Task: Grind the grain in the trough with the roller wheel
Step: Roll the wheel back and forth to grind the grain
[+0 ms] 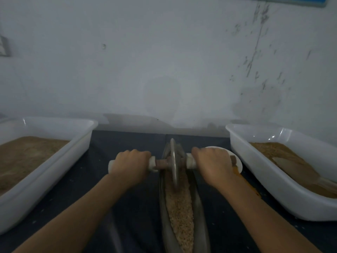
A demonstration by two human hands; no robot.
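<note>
Head | left hand (129,168), right hand (213,166) grip roller wheel (174,164) | trough (179,207)

Trough (197,214) of grain (179,210) between two tubs (45,172) (269,187), roller wheel (174,163) in it

Two white tubs (45,161) (273,176), white plate (238,159)

Both forearms bare, reaching forward from bottom corners, converging toward centre. Left hand (129,166) palm down, knuckles up, fingers curled over in closed grip, wrist roughly straight. Right hand (213,166) mirrors it: palm down, fingers wrapped in same closed grip, thumb hidden beneath. Hands level with each other, apart, backs facing camera.
</note>
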